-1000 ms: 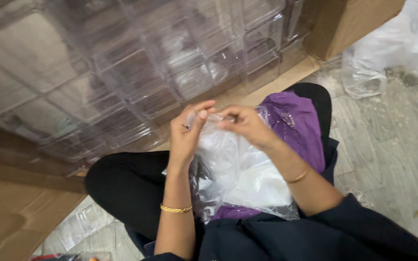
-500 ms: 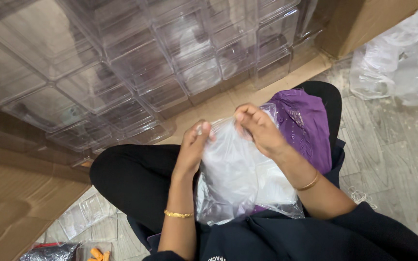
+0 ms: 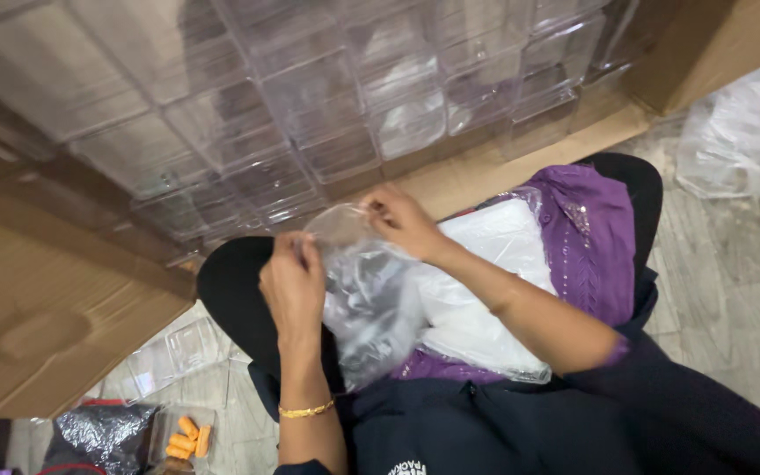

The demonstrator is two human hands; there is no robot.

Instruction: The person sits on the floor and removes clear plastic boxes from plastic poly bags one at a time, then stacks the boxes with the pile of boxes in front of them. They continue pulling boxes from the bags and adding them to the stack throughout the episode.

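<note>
I sit cross-legged on the floor with a clear plastic bag (image 3: 371,303) in my lap. My left hand (image 3: 292,281) pinches the bag's top edge on the left, a gold bangle on its wrist. My right hand (image 3: 402,220) pinches the same edge on the right, so the bag's mouth is stretched between both hands. Under the bag lies a stack of white plastic bags (image 3: 485,290) on my purple garment (image 3: 591,237).
A stack of clear plastic boxes (image 3: 310,97) fills an open cardboard carton (image 3: 54,308) in front of me. Crumpled clear bags (image 3: 741,141) lie at the right on the grey floor. A tray with orange pieces (image 3: 188,436) and a silvery foil bag (image 3: 103,435) sit at bottom left.
My hands have moved apart along the bag's top edge, widening it. The view has shifted, bringing the tray and foil bag at the bottom left into sight.
</note>
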